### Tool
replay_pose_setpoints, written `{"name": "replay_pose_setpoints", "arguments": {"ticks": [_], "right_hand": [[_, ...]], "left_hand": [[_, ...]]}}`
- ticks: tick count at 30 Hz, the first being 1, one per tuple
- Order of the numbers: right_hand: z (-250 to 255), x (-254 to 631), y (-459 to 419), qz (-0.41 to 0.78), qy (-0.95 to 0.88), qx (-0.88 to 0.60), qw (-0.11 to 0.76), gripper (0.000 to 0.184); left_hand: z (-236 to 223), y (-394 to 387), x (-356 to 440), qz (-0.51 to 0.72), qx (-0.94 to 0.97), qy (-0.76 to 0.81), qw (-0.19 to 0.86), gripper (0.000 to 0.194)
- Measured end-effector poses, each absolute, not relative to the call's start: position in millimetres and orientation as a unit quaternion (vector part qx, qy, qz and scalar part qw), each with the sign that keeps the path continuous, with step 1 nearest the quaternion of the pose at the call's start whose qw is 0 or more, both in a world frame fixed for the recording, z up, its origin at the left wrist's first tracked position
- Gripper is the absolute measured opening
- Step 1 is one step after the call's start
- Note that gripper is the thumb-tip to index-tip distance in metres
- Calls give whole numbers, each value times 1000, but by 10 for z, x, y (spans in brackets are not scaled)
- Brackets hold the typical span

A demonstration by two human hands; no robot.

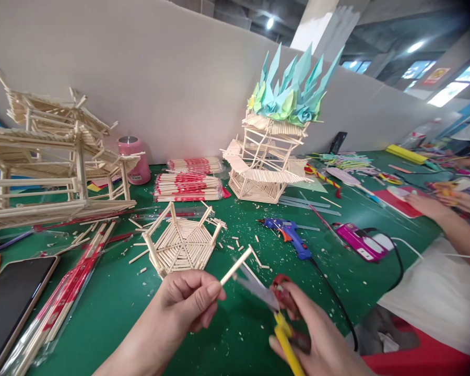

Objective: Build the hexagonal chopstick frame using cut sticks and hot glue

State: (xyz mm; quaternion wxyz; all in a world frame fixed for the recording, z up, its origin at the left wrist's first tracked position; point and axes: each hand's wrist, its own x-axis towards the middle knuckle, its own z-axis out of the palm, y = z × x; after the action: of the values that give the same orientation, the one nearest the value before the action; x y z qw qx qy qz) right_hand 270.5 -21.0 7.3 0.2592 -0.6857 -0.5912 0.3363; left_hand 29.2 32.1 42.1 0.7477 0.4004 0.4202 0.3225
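Between thumb and forefinger, my left hand [188, 300] pinches a short pale wooden stick [237, 265] that points up to the right. My right hand [313, 334] grips scissors [284, 334] with red and yellow handles. Their blades, blurred and apart, reach toward the stick; I cannot tell whether they touch it. Just beyond my left hand lies a web-shaped stick frame [182, 243] with short posts round its rim. Cut stick bits [238, 245] are scattered beside it on the green table [235, 344].
A blue glue gun [288, 232] with a black cord lies right of centre, near a magenta power strip [362, 241]. Stick models [258, 172] [62, 156], wrapped chopstick packs [190, 187], a pink bottle [135, 162] and a phone [18, 308] stand or lie around. Another person's arm [438, 211] is at right.
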Motion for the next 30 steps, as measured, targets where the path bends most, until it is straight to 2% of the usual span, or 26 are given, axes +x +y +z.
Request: {"name": "replay_pose_setpoints", "arguments": {"ticks": [2,5,10,12,13,15,16,19,24,30], "right_hand": [[97,2810,-52,312,-601,-703,218,51],[73,3017,185,194,-614,-755,124,52],[163,3253,311,110,-688,-717,29,47],[305,3181,276,71,-691,-718,51,33],[386,3095,249,41,-696,-711,95,27],[533,2845,195,-9,-745,-623,239,18],[582,2700,173,-10,-791,-553,260,19],[591,2318,143,9,-877,-424,225,24],[315,2096,129,60,-901,-385,189,23],[116,1949,78,111,-895,-395,176,28]], "left_hand": [[431,327,311,317,397,439,741,42],[434,322,334,305,423,461,718,44],[400,307,351,294,528,488,630,38],[382,299,367,288,577,499,579,35],[375,293,379,284,608,500,547,34],[362,269,407,272,670,499,478,31],[356,251,419,266,697,494,445,30],[328,175,431,255,761,477,358,30],[205,14,341,221,807,484,254,31],[24,-113,199,170,809,515,226,31]]}}
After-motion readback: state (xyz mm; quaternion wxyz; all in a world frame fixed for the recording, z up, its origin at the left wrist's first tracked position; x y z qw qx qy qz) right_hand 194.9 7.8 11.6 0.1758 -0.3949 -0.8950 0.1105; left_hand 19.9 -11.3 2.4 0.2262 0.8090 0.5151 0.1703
